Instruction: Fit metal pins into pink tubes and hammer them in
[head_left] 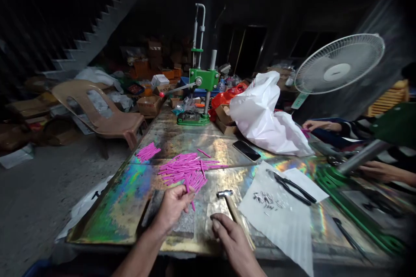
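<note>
My left hand (pixel 177 203) pinches a thin pink stick (pixel 187 182) between thumb and fingers, above a flat grey block (pixel 185 225). Just beyond it lies a loose heap of similar pink sticks (pixel 182 166), with a smaller bundle (pixel 148 152) to its left. My right hand (pixel 229 236) is low over the table, thumb and forefinger drawn together; whether something tiny is between them I cannot make out. Beside that hand rests a hammer (pixel 232 210) with a wooden handle. Small metal pieces (pixel 268 199) are scattered on a white sheet (pixel 289 225) to the right.
Black-handled pliers (pixel 292 188) lie on the sheet, a phone (pixel 246 150) beyond. A green hand press (pixel 203 80) stands at the far end, near a white plastic bag (pixel 266 117). At right are another green press (pixel 351 186), a fan (pixel 338 67) and another person's hands (pixel 325 125).
</note>
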`<control>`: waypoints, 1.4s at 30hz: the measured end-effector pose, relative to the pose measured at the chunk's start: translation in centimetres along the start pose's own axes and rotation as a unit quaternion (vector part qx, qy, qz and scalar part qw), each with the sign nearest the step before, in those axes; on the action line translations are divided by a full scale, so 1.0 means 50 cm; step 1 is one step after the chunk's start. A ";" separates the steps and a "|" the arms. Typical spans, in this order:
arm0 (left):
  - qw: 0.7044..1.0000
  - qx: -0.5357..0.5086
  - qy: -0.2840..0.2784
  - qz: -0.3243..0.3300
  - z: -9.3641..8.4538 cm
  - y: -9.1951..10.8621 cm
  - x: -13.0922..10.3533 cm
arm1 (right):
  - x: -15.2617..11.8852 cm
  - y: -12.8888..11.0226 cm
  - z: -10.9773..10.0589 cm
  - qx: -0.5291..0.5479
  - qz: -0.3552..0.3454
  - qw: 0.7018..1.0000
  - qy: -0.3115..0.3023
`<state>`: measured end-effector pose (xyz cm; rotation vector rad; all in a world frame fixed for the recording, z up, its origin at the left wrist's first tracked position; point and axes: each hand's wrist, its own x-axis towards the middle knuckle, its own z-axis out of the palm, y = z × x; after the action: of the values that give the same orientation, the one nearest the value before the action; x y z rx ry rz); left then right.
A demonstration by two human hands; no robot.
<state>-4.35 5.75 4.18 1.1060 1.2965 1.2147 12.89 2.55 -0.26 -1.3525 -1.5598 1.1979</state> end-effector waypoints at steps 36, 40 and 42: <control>0.994 -0.045 0.022 -0.093 0.079 -0.135 -0.101 | 0.064 0.167 -0.235 -0.233 0.060 0.955 0.175; 0.994 -0.033 -0.005 -0.100 0.071 -0.140 -0.104 | 0.030 0.129 -0.193 -0.119 0.056 0.979 0.158; 0.992 -0.030 -0.049 -0.115 0.066 -0.143 -0.100 | 0.013 0.104 -0.165 -0.050 0.058 0.989 0.128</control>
<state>-0.58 0.51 -2.52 0.9333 1.2646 1.0096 22.08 4.69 -2.83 -1.6125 -1.3903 0.9795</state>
